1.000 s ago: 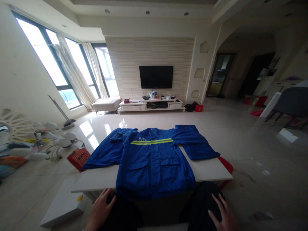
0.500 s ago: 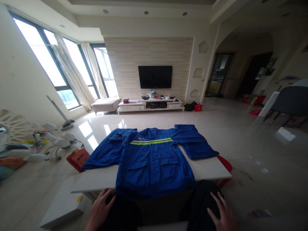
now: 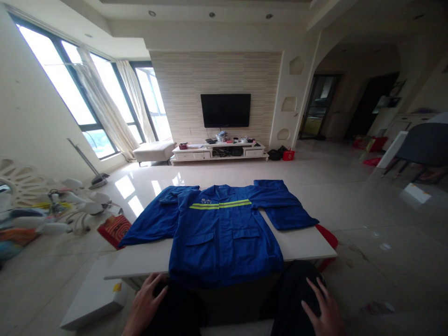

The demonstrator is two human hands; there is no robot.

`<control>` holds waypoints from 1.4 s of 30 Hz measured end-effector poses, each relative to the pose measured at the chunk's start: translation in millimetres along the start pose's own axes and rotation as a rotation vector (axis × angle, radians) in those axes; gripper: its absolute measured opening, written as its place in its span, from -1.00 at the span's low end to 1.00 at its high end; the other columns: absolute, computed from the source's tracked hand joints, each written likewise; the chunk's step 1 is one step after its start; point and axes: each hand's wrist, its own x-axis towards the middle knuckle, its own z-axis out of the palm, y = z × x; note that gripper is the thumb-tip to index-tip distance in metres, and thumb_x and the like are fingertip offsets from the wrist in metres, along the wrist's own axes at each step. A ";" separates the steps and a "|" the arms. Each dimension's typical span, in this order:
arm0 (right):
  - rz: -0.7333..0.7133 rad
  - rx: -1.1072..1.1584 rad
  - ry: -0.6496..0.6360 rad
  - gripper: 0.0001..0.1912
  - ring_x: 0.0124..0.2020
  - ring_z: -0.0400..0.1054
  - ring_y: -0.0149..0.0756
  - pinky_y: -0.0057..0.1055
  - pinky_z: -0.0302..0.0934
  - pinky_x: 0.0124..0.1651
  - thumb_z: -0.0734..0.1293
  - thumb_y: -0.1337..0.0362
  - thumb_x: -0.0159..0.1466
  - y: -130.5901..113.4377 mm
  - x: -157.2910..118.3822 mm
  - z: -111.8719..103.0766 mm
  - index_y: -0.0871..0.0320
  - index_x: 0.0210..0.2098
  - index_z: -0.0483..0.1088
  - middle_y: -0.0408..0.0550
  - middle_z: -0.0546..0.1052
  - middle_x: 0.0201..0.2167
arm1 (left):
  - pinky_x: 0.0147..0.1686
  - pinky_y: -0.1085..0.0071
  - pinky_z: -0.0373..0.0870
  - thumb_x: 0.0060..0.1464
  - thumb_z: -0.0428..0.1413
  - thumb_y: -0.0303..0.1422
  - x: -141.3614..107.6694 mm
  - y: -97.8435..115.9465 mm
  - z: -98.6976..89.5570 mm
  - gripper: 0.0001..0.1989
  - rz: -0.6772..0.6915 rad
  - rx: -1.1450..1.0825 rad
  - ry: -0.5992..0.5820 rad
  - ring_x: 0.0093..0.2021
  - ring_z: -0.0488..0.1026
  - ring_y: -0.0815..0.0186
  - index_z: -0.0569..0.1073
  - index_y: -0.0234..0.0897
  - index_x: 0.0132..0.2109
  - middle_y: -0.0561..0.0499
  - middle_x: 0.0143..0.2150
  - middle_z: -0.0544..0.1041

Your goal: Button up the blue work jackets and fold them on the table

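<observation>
A blue work jacket (image 3: 226, 233) with a yellow-green reflective stripe and two flap pockets lies spread on a white table (image 3: 140, 263). Its lower hem hangs over the near edge, and its sleeves reach out to both sides. Under the left sleeve area lies more blue cloth (image 3: 154, 219); whether it is a separate garment I cannot tell. My left hand (image 3: 149, 298) rests on my left knee, fingers apart, just short of the table edge. My right hand (image 3: 324, 305) lies with spread fingers on my right knee. Neither hand touches the jacket.
A white box (image 3: 93, 298) sits on the floor at left, near a red patterned bag (image 3: 114, 231). A red stool (image 3: 327, 240) shows past the table's right end. Farther off are a TV stand (image 3: 219, 154), a white bench (image 3: 154, 151) and a dark chair (image 3: 427, 144).
Both hands stay on the knees and the jacket lies as before. Only the camera view has shifted very slightly.
</observation>
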 end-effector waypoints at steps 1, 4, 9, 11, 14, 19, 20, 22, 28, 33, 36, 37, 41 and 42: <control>-0.002 0.000 0.000 -0.37 0.35 0.19 0.18 0.13 0.22 0.27 0.21 -0.13 0.35 -0.4 0.2 0.0 -0.07 0.34 0.27 0.01 0.17 0.44 | 0.02 0.20 0.52 0.15 0.09 -0.04 0.4 -2.5 0.0 -0.69 -0.006 -0.002 -0.006 -0.05 0.57 0.12 0.58 -0.11 -0.15 -0.04 0.00 0.56; -0.009 0.005 0.003 -0.37 0.35 0.19 0.18 0.15 0.20 0.28 0.21 -0.13 0.36 -1.2 0.8 -0.3 -0.06 0.34 0.27 0.02 0.17 0.44 | 0.00 0.21 0.52 0.16 0.07 -0.07 5.4 -4.3 0.6 -0.69 -0.021 0.014 -0.032 -0.10 0.58 0.13 0.58 -0.15 -0.22 -0.06 -0.03 0.56; -0.019 0.012 0.010 -0.39 0.36 0.18 0.18 0.16 0.17 0.31 0.20 -0.12 0.37 -1.4 0.7 -1.5 -0.05 0.33 0.28 0.03 0.18 0.43 | -0.07 0.29 0.52 0.17 0.07 -0.09 11.1 5.5 2.8 -0.67 0.001 0.066 -0.087 -0.14 0.57 0.18 0.56 -0.18 -0.38 -0.06 -0.07 0.56; -0.013 0.018 0.009 -0.38 0.36 0.17 0.18 0.17 0.17 0.32 0.20 -0.12 0.37 -1.8 0.2 -2.0 -0.04 0.33 0.27 0.03 0.17 0.43 | -0.07 0.30 0.53 0.18 0.07 -0.07 8.6 4.6 2.6 -0.64 0.017 0.063 -0.080 -0.14 0.57 0.18 0.53 -0.19 -0.42 -0.06 -0.07 0.56; -0.001 0.020 -0.003 -0.38 0.37 0.15 0.17 0.17 0.15 0.33 0.20 -0.13 0.37 -2.8 -0.4 -2.3 -0.05 0.34 0.26 0.02 0.16 0.44 | -0.01 0.27 0.55 0.13 0.12 -0.03 1.9 -6.9 -0.2 -0.67 0.061 -0.006 -0.039 -0.08 0.57 0.13 0.56 -0.18 -0.33 -0.08 -0.03 0.58; 0.019 0.011 -0.023 -0.38 0.39 0.12 0.18 0.19 0.14 0.33 0.20 -0.13 0.37 -4.3 -0.3 -2.0 -0.07 0.35 0.25 0.00 0.14 0.45 | 0.06 0.20 0.55 0.12 0.13 -0.06 -4.3 -24.4 -5.7 -0.67 0.074 -0.092 -0.038 -0.01 0.58 0.09 0.60 -0.16 -0.14 -0.08 0.02 0.59; 0.020 0.011 -0.023 -0.38 0.39 0.12 0.18 0.19 0.14 0.32 0.20 -0.13 0.37 -4.5 -0.1 -1.9 -0.08 0.35 0.25 -0.01 0.14 0.45 | 0.07 0.21 0.55 0.13 0.12 -0.06 -3.8 -23.9 -5.7 -0.69 0.071 -0.095 -0.051 -0.02 0.58 0.09 0.60 -0.16 -0.18 -0.08 0.01 0.59; 0.017 0.016 -0.021 -0.38 0.38 0.14 0.18 0.18 0.15 0.32 0.20 -0.13 0.37 -4.8 0.0 -2.0 -0.08 0.35 0.25 -0.01 0.14 0.45 | 0.05 0.22 0.54 0.16 0.10 -0.07 -1.6 -19.3 -4.5 -0.70 0.063 -0.091 -0.060 -0.04 0.57 0.11 0.59 -0.16 -0.24 -0.07 -0.03 0.59; 0.024 0.018 -0.013 -0.37 0.37 0.16 0.19 0.17 0.17 0.31 0.20 -0.13 0.36 -4.2 -0.7 -3.2 -0.05 0.34 0.27 0.02 0.16 0.44 | 0.00 0.25 0.53 0.14 0.07 -0.10 2.2 -3.5 0.4 -0.71 0.028 -0.042 -0.014 -0.09 0.56 0.12 0.56 -0.18 -0.32 -0.09 -0.08 0.58; 0.010 0.013 -0.003 -0.37 0.36 0.17 0.18 0.16 0.15 0.32 0.20 -0.13 0.36 -3.6 -1.2 -3.2 -0.05 0.34 0.27 0.01 0.15 0.45 | 0.01 0.26 0.51 0.14 0.06 -0.10 -5.5 -8.2 1.4 -0.71 0.033 -0.057 0.020 -0.05 0.55 0.12 0.54 -0.18 -0.35 -0.10 -0.03 0.56; 0.003 0.011 0.000 -0.38 0.37 0.16 0.17 0.15 0.16 0.32 0.20 -0.12 0.37 -4.2 -1.1 -3.6 -0.04 0.34 0.27 0.01 0.15 0.45 | -0.01 0.26 0.51 0.14 0.05 -0.10 -10.0 -15.4 2.7 -0.70 0.020 -0.053 0.033 -0.07 0.55 0.13 0.54 -0.18 -0.34 -0.08 -0.07 0.56; 0.002 0.011 0.000 -0.38 0.37 0.15 0.17 0.15 0.16 0.32 0.20 -0.12 0.37 -4.3 -1.1 -3.8 -0.04 0.34 0.27 0.01 0.15 0.45 | -0.02 0.25 0.50 0.14 0.05 -0.10 -11.1 -17.8 3.3 -0.70 0.016 -0.052 0.035 -0.07 0.55 0.13 0.54 -0.18 -0.35 -0.07 -0.08 0.56; 0.017 0.018 -0.007 -0.37 0.38 0.15 0.19 0.17 0.18 0.31 0.20 -0.14 0.37 -4.4 -1.0 -4.9 -0.06 0.34 0.27 0.01 0.15 0.45 | -0.01 0.22 0.50 0.15 0.04 -0.11 -15.2 -25.0 6.4 -0.70 0.006 -0.062 0.062 -0.05 0.55 0.11 0.54 -0.18 -0.34 -0.07 -0.04 0.56; 0.022 0.020 -0.010 -0.37 0.37 0.15 0.19 0.17 0.19 0.30 0.20 -0.14 0.37 -4.4 -0.9 -5.2 -0.06 0.34 0.28 0.00 0.15 0.45 | -0.01 0.21 0.50 0.14 0.04 -0.11 -16.0 -25.9 7.0 -0.71 0.006 -0.065 0.073 -0.05 0.56 0.10 0.54 -0.18 -0.33 -0.08 -0.04 0.56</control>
